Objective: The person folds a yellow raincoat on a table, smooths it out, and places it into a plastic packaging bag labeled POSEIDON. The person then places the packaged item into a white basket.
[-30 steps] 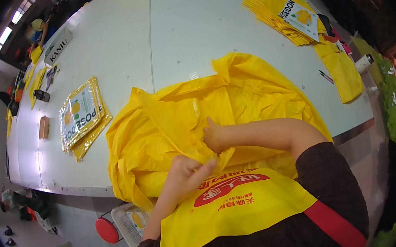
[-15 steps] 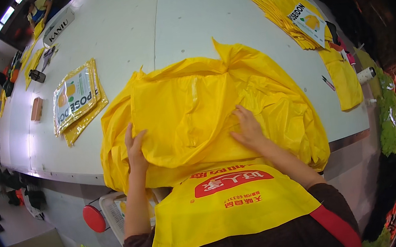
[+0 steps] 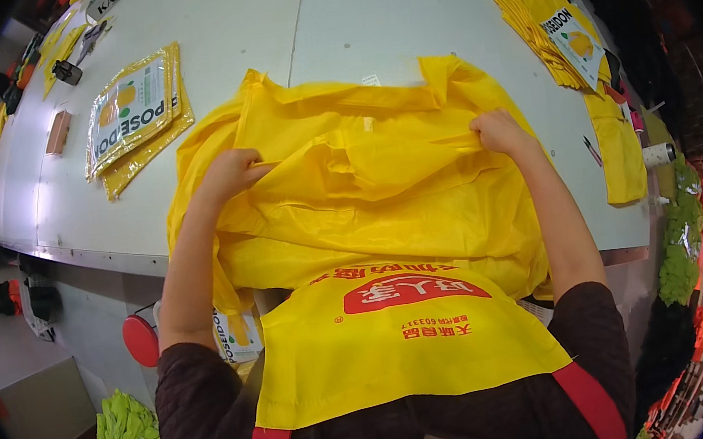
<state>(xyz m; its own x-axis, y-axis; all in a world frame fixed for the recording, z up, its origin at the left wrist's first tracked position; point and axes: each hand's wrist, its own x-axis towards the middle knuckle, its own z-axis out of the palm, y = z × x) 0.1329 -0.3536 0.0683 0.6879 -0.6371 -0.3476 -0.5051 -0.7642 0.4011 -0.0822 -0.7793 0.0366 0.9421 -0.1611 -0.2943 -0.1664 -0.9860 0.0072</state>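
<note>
A yellow raincoat (image 3: 368,209) of thin, shiny cloth lies spread and creased at the table's near edge, its front part hanging against my apron. My left hand (image 3: 231,172) is closed on a fold at the raincoat's left. On the right, my right hand (image 3: 497,129) grips the same cloth in a closed fist. Between my hands the fabric is pulled taut in a wide fold. A small pale tab (image 3: 368,124) shows on the cloth near the middle. The raincoat's underside is hidden.
Flat yellow packages in clear bags (image 3: 131,110) lie to the left, with a small brown block (image 3: 58,132) beside them. Folded yellow pieces (image 3: 542,24) are stacked at the right, near a white roll (image 3: 658,154). A red round seat (image 3: 141,341) stands below the table.
My hands have moved farther apart and up the table, going from lying on the raincoat to gripping it. Its flap has been lifted and its folds have shifted. The view has tilted slightly.
</note>
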